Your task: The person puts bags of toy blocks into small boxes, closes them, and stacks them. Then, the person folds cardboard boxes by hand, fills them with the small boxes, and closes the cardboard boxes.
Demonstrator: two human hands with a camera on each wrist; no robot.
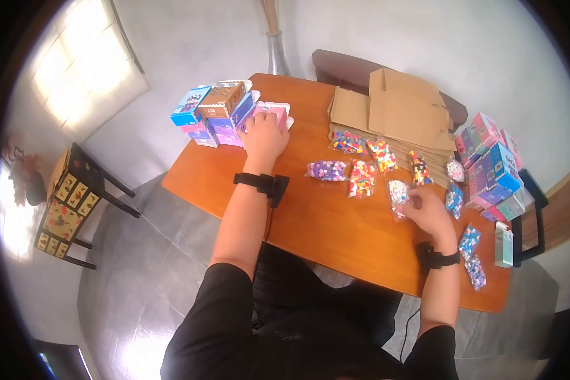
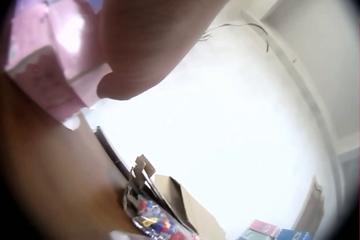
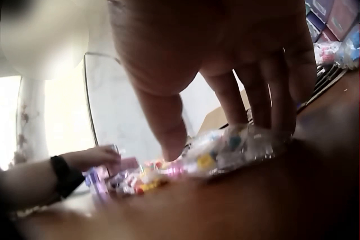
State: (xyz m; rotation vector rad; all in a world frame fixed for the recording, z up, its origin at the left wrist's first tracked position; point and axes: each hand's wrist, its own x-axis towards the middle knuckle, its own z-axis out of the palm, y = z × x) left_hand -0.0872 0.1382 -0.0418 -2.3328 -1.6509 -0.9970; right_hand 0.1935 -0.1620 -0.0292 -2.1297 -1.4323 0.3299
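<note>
At the far left of the table, my left hand (image 1: 266, 136) is over a small pink box (image 1: 276, 111) at the right end of a stack of boxes. In the left wrist view the thumb lies along one side of the pink box (image 2: 70, 40), with the other fingers partly hidden behind it. My right hand (image 1: 432, 214) reaches down to a clear bag of white and pink beads (image 1: 398, 195) on the table. In the right wrist view its fingers extend down to the bead bag (image 3: 225, 150), thumb at the near side and apart from the other fingers.
Several bead bags, including a purple one (image 1: 326, 170) and a blue one (image 1: 469, 240), lie across the table (image 1: 310, 221). Flat brown cardboard (image 1: 405, 101) is piled at the back. More small boxes (image 1: 494, 168) stand at the right edge, beside a black-framed chair (image 1: 533, 215).
</note>
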